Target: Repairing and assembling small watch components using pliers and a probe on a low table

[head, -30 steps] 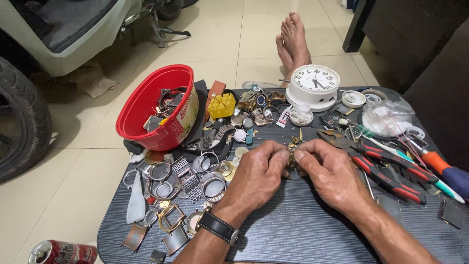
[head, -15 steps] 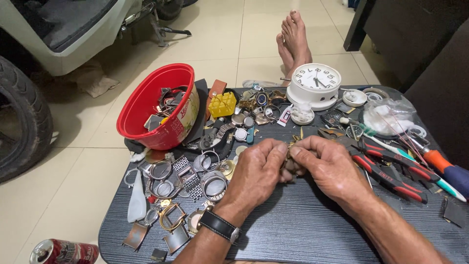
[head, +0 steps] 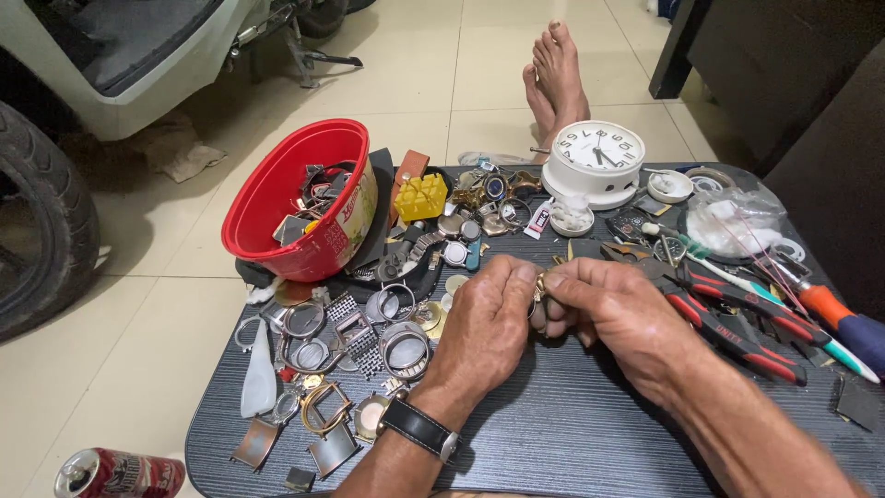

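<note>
Both hands meet over the middle of a dark grey table (head: 572, 433). My left hand (head: 484, 332), with a black wristwatch (head: 419, 429) on its wrist, and my right hand (head: 622, 309) pinch the same small gold-coloured watch part (head: 538, 288) between their fingertips. Most of that part is hidden by the fingers. Loose watch cases and metal bracelets (head: 387, 332) lie just left of my left hand. Red-handled pliers (head: 737, 323) lie just right of my right hand.
A red plastic bowl (head: 286, 198) holding watch parts stands at the table's back left, a yellow block (head: 420, 195) beside it. A white round clock (head: 595, 157) stands at the back. Screwdrivers (head: 830, 318) and a clear bag (head: 737, 221) lie right. A drink can (head: 120, 475) lies on the floor; bare feet (head: 553, 78) rest beyond the table.
Both hands stay together on the small part; the fingers have shifted slightly around it. Nothing else on the table moved.
</note>
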